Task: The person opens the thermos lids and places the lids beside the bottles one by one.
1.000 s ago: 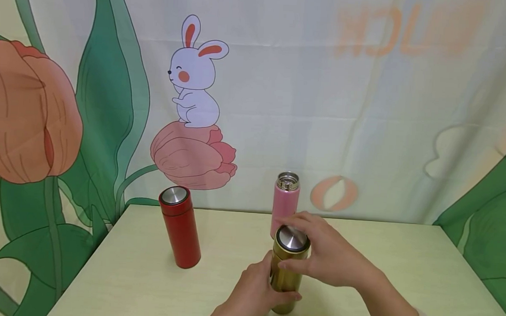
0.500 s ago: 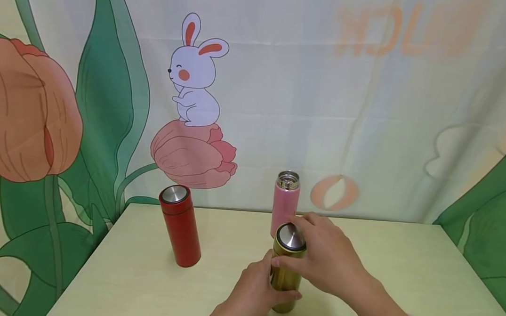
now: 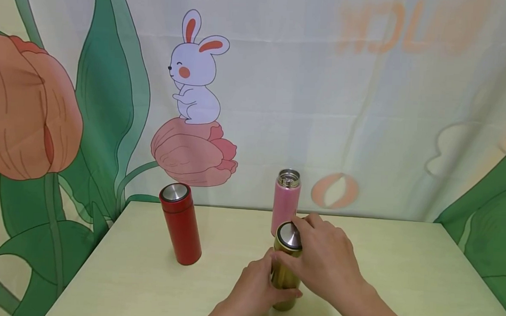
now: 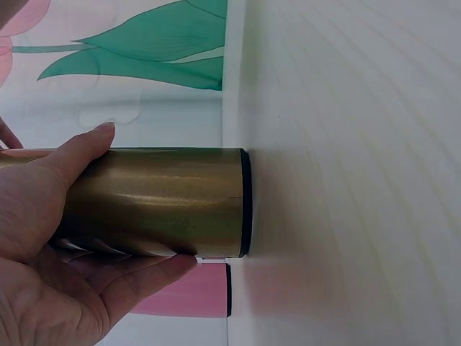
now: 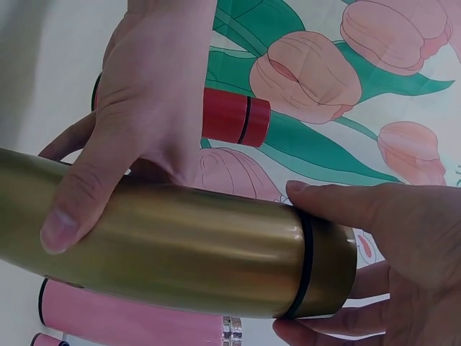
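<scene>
A gold thermos flask (image 3: 286, 272) stands upright near the front of the table. My left hand (image 3: 253, 287) grips its body from the left, with the thumb across the front. On its lid (image 5: 333, 267), topped by a silver disc, my right hand (image 3: 327, 255) holds from the right, thumb in front and fingers behind. The lid sits on the flask, with a dark ring at the seam. Just behind stands a pink flask (image 3: 286, 202) without a lid, its steel neck bare. The gold flask hides its lower part.
A red flask (image 3: 182, 225) with its lid on stands to the left on the pale table (image 3: 125, 265). A small pink piece (image 5: 49, 339) shows beside the pink flask in the right wrist view. A printed curtain (image 3: 256, 82) hangs behind the table.
My right hand has turned around the lid, its thumb shifting left and its wrist swinging toward me. The left hand and the flasks hold their places; the head view has tilted slightly.
</scene>
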Demonstrator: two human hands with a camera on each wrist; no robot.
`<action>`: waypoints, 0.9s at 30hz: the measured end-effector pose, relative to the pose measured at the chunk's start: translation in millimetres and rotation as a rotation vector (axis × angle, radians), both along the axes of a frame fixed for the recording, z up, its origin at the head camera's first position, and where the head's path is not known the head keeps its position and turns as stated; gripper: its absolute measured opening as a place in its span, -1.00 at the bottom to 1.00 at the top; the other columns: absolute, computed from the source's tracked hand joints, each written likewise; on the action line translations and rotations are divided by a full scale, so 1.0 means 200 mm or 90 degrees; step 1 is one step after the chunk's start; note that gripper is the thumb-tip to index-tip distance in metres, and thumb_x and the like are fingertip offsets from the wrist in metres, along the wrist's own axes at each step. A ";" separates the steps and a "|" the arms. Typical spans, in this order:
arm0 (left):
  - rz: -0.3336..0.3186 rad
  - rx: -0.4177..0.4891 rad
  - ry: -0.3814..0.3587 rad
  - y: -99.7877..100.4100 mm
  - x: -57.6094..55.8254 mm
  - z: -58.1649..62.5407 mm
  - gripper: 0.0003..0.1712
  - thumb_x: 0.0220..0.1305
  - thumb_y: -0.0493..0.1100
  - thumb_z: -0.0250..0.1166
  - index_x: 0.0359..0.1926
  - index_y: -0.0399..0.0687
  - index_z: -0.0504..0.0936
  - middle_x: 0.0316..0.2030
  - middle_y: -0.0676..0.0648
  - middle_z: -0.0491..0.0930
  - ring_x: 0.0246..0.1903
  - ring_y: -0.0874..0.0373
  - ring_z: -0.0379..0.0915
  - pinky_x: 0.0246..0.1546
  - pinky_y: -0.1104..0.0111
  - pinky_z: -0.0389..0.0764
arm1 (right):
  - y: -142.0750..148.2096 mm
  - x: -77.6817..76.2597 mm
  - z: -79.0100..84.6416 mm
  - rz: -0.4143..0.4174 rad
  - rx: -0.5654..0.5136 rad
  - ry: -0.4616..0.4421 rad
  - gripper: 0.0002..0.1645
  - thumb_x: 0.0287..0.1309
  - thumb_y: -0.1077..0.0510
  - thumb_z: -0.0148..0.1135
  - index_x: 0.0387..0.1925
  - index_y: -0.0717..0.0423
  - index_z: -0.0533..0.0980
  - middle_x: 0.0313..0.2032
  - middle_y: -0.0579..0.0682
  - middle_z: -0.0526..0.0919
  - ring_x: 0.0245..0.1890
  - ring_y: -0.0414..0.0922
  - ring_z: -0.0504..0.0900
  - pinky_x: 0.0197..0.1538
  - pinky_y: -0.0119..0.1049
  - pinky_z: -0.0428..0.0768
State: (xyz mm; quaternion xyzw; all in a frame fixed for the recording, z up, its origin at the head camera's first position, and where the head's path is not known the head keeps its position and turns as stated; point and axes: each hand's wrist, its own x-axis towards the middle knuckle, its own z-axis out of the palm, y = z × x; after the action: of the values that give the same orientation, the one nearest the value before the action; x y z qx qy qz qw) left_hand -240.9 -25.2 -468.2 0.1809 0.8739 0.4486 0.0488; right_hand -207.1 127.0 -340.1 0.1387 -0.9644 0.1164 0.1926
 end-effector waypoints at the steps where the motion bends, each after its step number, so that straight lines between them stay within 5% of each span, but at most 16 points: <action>1: 0.000 -0.001 0.002 0.00 0.00 0.00 -0.22 -0.02 0.29 0.62 0.12 0.18 0.45 -0.09 0.18 0.69 -0.11 0.30 0.59 0.00 0.25 0.62 | 0.00 0.00 0.00 0.003 -0.001 0.002 -0.25 -0.11 -0.29 0.63 0.06 0.02 0.65 -0.30 -0.08 0.59 -0.44 -0.14 0.49 -0.39 -0.27 0.45; 13: -0.002 -0.005 0.019 0.00 0.00 -0.01 -0.21 -0.01 0.32 0.61 0.14 0.20 0.44 -0.10 0.23 0.67 -0.12 0.33 0.57 -0.03 0.31 0.60 | 0.01 0.00 0.00 0.031 -0.023 -0.014 -0.26 -0.11 -0.23 0.66 0.05 0.05 0.64 -0.25 -0.11 0.60 -0.34 -0.18 0.52 -0.31 -0.28 0.48; 27: -0.010 0.002 0.014 0.00 -0.01 -0.01 -0.08 0.00 0.33 0.59 0.28 0.15 0.40 -0.01 0.13 0.71 -0.04 0.28 0.63 0.06 0.24 0.64 | 0.06 -0.03 0.02 0.109 -0.040 -0.056 -0.23 -0.03 -0.10 0.65 0.21 0.07 0.60 0.03 -0.03 0.68 -0.02 -0.06 0.65 0.03 -0.09 0.62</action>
State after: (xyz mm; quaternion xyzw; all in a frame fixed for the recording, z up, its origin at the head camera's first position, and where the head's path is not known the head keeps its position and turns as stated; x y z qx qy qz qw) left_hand -242.9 -25.7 -470.8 0.1926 0.8720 0.4480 0.0426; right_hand -213.4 138.8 -335.2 0.2094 -0.9523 0.1687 0.1440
